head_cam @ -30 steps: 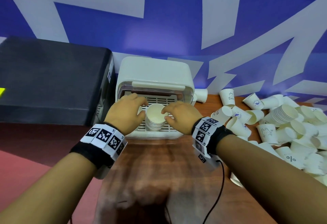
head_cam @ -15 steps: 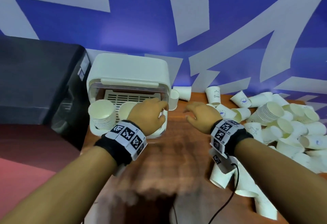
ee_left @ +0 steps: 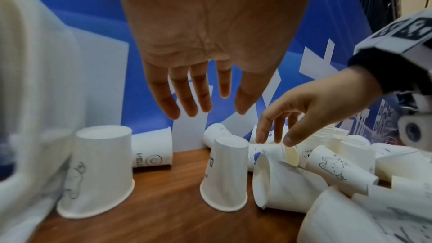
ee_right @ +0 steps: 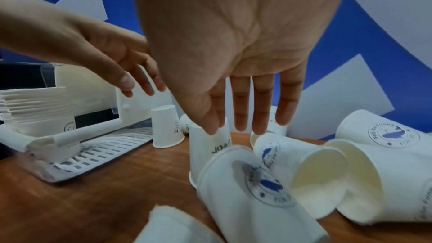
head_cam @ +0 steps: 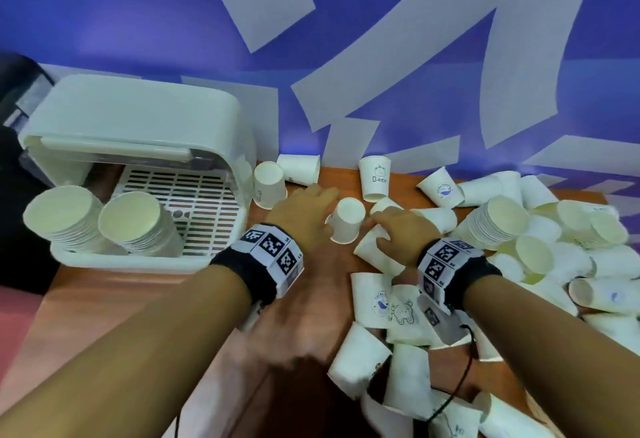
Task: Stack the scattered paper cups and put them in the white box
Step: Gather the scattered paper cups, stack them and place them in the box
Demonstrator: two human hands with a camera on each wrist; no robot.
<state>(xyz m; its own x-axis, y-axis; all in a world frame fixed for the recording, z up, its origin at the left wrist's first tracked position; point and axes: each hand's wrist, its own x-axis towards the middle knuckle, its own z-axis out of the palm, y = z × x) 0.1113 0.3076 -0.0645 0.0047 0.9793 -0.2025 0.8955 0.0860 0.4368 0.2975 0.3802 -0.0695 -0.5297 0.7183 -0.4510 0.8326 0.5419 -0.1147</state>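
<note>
Hovering over the wooden bench (head_cam: pixel 145 285), both hands hold nothing and their fingers are spread wide: the left hand (head_cam: pixel 304 216) hangs above an upside-down paper cup (head_cam: pixel 346 221), the right hand (head_cam: pixel 403 230) just right of it, its fingertips (ee_left: pixel 261 137) near a cup lying on its side (ee_left: pixel 264 154). Left of the left fingers a strip of bare wood runs to the white box (head_cam: pixel 138 133), whose front stands open; past the right fingers the scattered paper cups (head_cam: pixel 561 250) crowd the bench up to the blue wall (head_cam: pixel 173 22), leaving little free room. Half a second ago the left hand was still at the box's front edge and the right hand short of the pile; both have since come right onto the loose cups. Two stacks of cups (head_cam: pixel 100 223) stand tilted inside the box on its slotted tray (head_cam: pixel 194 195). The loose cups are white, some printed with blue round logos or small drawings, most lying on their sides, and one tall nested stack (head_cam: pixel 495 223) rests among them
</note>
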